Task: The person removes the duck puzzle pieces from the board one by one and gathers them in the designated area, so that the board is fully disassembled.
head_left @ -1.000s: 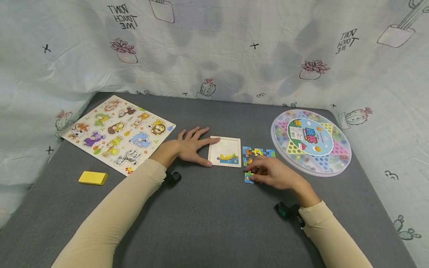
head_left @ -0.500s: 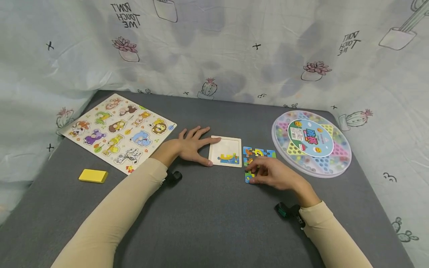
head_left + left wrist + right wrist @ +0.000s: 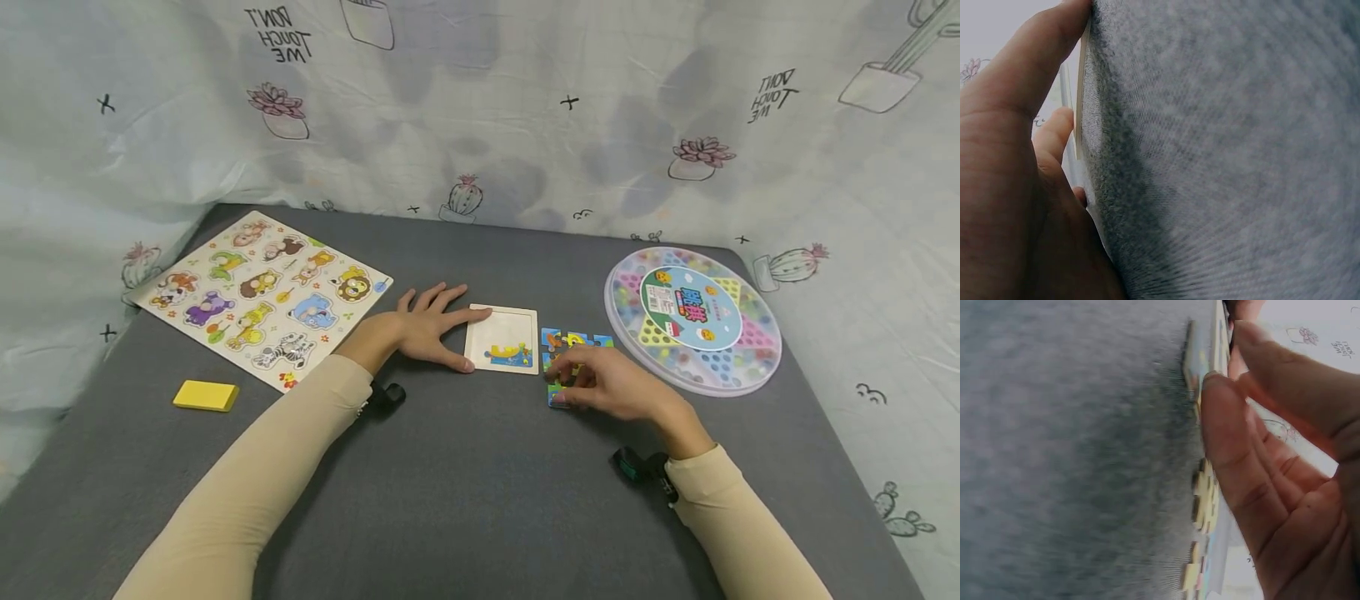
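Note:
A small square wooden puzzle tray (image 3: 501, 327) lies mid-table, with joined yellow and blue pieces (image 3: 510, 354) along its bottom edge. My left hand (image 3: 427, 333) is spread flat at its left side, index fingertip and thumb touching the tray's edge. Right of the tray lie several loose jigsaw pieces (image 3: 576, 338), partly covered by my right hand (image 3: 618, 387). Between thumb and bent fingers, this hand pinches the nearest puzzle piece (image 3: 556, 396). In the right wrist view that puzzle piece (image 3: 1195, 356) stands slightly tilted off the cloth at the thumb tip.
A large animal puzzle board (image 3: 262, 300) lies at the back left, a yellow block (image 3: 206, 396) in front of it. A round Chinese checkers box (image 3: 697, 321) sits to the right, close behind the loose pieces. A printed curtain (image 3: 480, 108) hangs behind the grey table (image 3: 450, 492).
My right hand has stayed over the nearest puzzle piece, which now looks slightly raised. The left hand keeps its place on the tray. The head view shifts a little.

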Demonstrator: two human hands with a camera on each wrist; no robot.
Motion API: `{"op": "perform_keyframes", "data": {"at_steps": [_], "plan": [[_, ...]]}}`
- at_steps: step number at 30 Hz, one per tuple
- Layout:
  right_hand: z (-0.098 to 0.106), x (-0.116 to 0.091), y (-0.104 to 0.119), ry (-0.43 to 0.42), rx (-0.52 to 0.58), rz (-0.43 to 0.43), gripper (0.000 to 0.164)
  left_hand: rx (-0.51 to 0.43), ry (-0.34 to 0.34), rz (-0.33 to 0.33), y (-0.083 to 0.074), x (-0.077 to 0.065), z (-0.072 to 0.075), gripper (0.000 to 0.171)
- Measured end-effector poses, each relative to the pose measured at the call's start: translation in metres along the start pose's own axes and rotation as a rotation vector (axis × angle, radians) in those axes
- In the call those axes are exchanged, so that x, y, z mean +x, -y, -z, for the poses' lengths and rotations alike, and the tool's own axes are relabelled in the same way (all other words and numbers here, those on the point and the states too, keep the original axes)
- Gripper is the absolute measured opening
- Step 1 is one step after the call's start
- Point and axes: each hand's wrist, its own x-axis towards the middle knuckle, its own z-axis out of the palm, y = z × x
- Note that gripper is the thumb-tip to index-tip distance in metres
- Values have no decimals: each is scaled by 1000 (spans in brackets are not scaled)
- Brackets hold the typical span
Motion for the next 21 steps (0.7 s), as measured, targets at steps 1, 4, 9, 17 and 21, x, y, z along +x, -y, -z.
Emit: {"op": "perform_keyframes", "data": {"at_steps": [1, 4, 9, 17, 21], "plan": [[1, 1, 2, -3, 4, 2, 26, 2, -3, -5, 0, -1, 0, 98], [3, 4, 5, -18, 19, 8, 25, 3, -14, -13, -1, -2, -1, 98], [3, 7, 9, -60, 8, 33, 21, 15, -12, -5, 0, 5, -7, 98], [-7, 25, 9, -114, 20, 112, 17, 20, -31, 7, 3, 8, -11, 99], [-8, 38, 14, -117, 9, 150, 17, 19, -29, 25, 4, 5, -8, 97]]}}
